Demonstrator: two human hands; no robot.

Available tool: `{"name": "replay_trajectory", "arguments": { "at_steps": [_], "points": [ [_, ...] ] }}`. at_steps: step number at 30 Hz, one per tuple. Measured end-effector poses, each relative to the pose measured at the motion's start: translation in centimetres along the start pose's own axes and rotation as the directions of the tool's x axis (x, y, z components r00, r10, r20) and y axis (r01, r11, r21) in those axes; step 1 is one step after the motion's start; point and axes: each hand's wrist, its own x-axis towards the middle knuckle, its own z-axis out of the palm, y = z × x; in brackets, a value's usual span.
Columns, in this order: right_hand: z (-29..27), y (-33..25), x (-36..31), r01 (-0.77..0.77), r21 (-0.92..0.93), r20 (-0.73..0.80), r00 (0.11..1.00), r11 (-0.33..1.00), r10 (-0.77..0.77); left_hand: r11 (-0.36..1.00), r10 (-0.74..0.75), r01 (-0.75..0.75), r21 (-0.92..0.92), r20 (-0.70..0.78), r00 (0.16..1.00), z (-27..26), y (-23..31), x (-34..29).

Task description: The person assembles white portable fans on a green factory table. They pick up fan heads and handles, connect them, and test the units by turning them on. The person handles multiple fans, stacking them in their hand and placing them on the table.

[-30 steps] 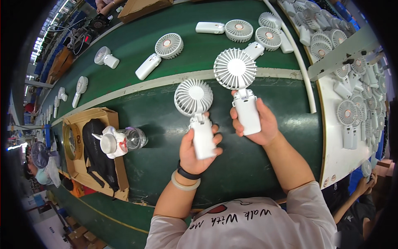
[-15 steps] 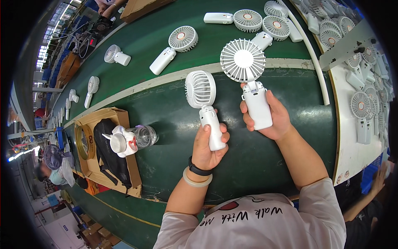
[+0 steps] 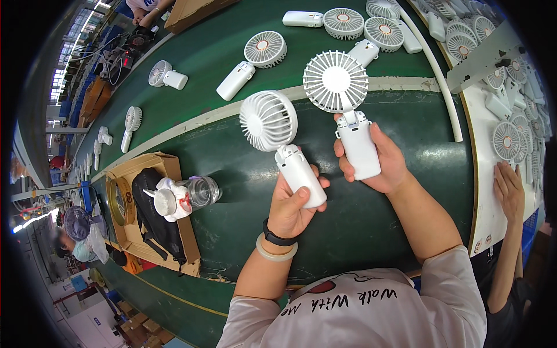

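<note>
A white handheld fan [image 3: 301,177] rests in my left hand [image 3: 290,207], its round slatted head tilted up and to the left. Fingers and thumb close around its handle. My right hand [image 3: 386,162] grips a second white handheld fan [image 3: 358,148] by the handle, head upward with its plain round hub facing me. Both fans are held above the green work surface [image 3: 249,232], close side by side. Beyond them, more white fans lie on the green belt, among them one fan [image 3: 235,81] with an orange-ringed hub and another fan [image 3: 364,53] partly hidden behind the right-hand one.
On the left, a cardboard box [image 3: 188,243] holds a black bag [image 3: 154,203] and a tape roll [image 3: 120,200]; a clear bottle [image 3: 204,191] stands beside it. A white tube [image 3: 441,87] borders the right. Many fans crowd the white side table [image 3: 484,191], where another person's hand [image 3: 510,188] reaches in.
The left-hand fan has turned, showing more of its back and leaning further left. My right hand barely moves. Fans on the belt have shifted slightly. Another person's hand has reached to the side table's fans.
</note>
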Motion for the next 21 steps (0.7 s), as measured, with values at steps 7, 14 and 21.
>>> {"name": "replay_trajectory", "arguments": {
  "at_steps": [7,14,21],
  "points": [
    [0.1,0.1,0.0,0.000,-0.011,-0.012,1.000,1.000,0.000,0.993,0.105,-0.109,0.045,0.100,0.989,-0.8,-0.2,0.1],
    [0.2,0.2,0.0,-0.004,0.004,-0.029,1.000,1.000,0.004,0.989,0.115,-0.122,0.085,0.073,0.991,-0.3,0.5,-0.1],
    [0.1,0.0,0.0,-0.001,-0.007,-0.029,1.000,1.000,0.000,0.971,0.145,-0.154,0.185,0.064,0.987,0.1,0.4,-0.1]
  ]
}}
